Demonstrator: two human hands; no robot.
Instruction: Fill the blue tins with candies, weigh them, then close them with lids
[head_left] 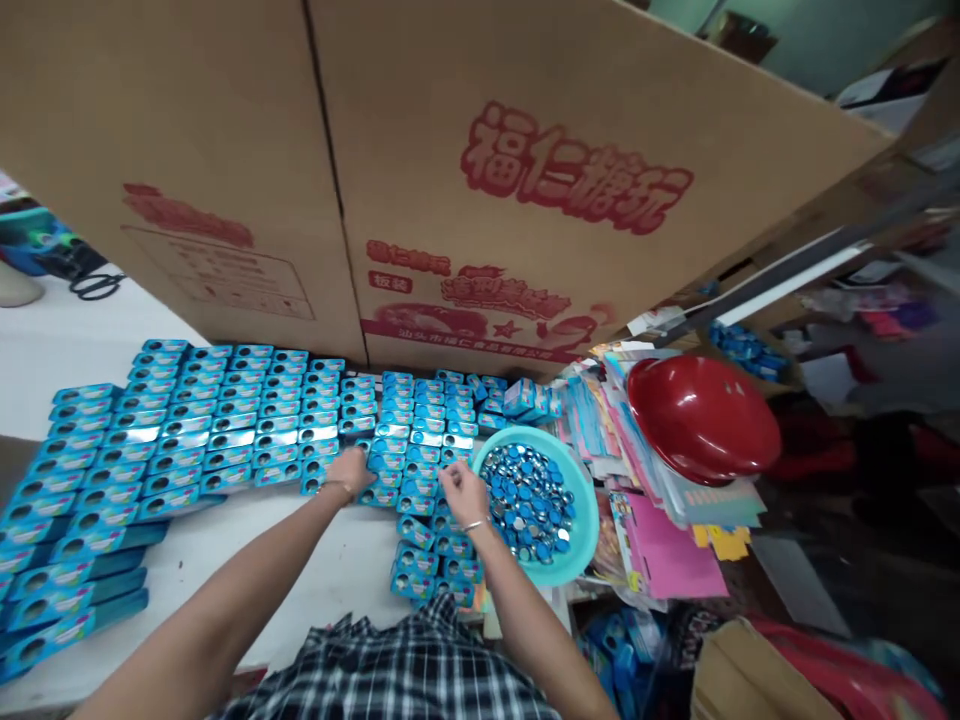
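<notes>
My left hand (349,474) is closed, its fingers at a small blue box (363,447) in the gap between two groups of rows. My right hand (463,495) is held in a pinch over the boxes by the basin's left rim; whatever may be between its fingertips is too small to make out. Small blue boxes (276,425) with a dark round hole in the face stand in close rows across the table. Just right of my right hand is a turquoise basin (587,510) holding many blue and silver round pieces (531,495).
A tall cardboard carton (420,130) with red print stands behind the rows. Papers and a pink sheet (671,550) lie right of the basin, under a red bowl-shaped thing (705,420). Scissors (97,286) lie on the white table (300,570) at far left.
</notes>
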